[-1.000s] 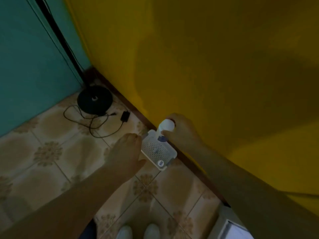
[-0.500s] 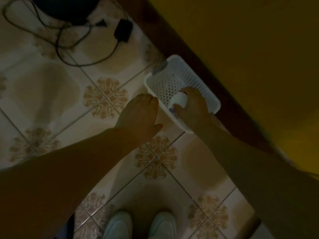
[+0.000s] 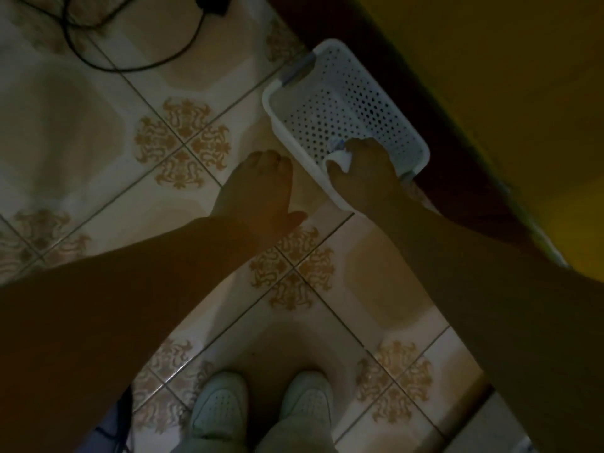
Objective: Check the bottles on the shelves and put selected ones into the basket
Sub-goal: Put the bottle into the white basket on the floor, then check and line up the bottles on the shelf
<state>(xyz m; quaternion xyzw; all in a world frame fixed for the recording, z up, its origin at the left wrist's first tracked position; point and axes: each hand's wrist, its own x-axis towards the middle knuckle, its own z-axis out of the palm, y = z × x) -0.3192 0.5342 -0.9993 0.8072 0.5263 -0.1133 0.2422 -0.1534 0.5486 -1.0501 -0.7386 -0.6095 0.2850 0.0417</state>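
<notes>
Both bare forearms reach forward and down, side by side. The left hand point(image 3: 258, 188) hangs palm down, fingers loosely together, thumb out to the side, holding nothing. The right hand point(image 3: 362, 178) curls its fingers round a white bottle point(image 3: 340, 157).

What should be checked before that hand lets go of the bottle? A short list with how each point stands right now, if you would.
1. Is the white bottle inside the rim of the basket: ok, at its near end.
2. Does the bottle rest on the basket's bottom: cannot tell, the right hand covers it.
3. Is the grip secure: ok, the fingers are curled round the bottle.
4. Is the left hand out of the way: ok, it is beside the basket over the tiled floor, holding nothing.
5. Is there room in the basket: ok, no other bottle shows in it.
</notes>
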